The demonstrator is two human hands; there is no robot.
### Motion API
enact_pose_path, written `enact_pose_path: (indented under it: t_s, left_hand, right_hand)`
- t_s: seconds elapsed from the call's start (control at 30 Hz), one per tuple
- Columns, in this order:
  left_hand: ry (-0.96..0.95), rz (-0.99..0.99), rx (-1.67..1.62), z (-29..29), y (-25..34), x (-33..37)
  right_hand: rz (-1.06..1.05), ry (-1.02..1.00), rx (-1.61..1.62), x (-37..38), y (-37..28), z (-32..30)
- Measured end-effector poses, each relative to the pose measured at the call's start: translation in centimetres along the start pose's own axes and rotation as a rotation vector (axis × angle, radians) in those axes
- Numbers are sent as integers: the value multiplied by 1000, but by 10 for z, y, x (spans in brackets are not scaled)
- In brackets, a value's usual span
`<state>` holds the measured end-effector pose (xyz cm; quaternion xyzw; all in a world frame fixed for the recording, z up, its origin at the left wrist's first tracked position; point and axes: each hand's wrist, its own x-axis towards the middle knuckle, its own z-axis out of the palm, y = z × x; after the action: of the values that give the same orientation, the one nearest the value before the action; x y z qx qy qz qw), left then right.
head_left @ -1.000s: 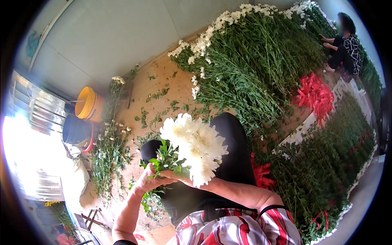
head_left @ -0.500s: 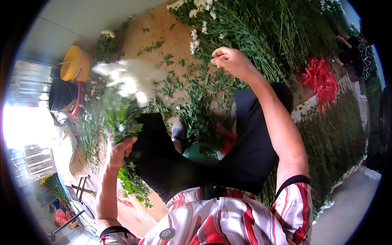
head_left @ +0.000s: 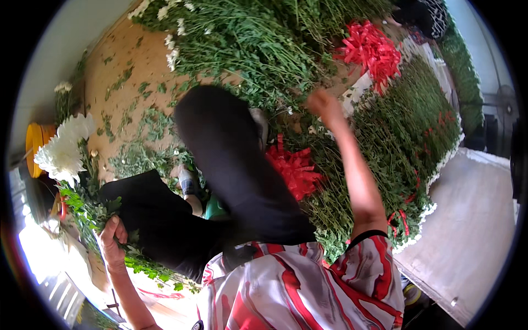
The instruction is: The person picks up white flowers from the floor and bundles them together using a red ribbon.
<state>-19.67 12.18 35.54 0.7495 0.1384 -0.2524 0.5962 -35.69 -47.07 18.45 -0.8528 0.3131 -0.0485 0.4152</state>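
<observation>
- I see the left hand (head_left: 111, 241) low at my left side, fingers wrapped around the stems of a white chrysanthemum bunch (head_left: 65, 151), blooms pointing away.
- Right hand (head_left: 323, 104) stretched forward over the green stem pile (head_left: 258, 49); blurred, fingers' state unclear.

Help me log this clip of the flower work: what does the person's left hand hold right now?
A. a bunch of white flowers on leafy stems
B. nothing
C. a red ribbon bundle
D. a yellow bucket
A: the left hand grips the leafy stems of the bunch of white flowers, whose blooms point away toward the yellow bucket.
</observation>
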Motion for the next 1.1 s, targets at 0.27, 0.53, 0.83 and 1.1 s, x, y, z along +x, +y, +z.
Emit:
enact_pose_path:
  t_s: [0.27,0.53,0.83,1.1]
  left_hand:
    - [18,-78,57,-3,15,-12]
    - [59,-41,66,-4,10,-10]
    - [-37,-23,97,27,27,-7]
    - [-134,-48,35,57,44,5]
  right_hand:
    - [541,97,72,-160,140,92]
    - [587,-6,200,-192,132,86]
    - [476,-194,-8,-193,110,80]
    - [603,-114,625,-128,73,22]
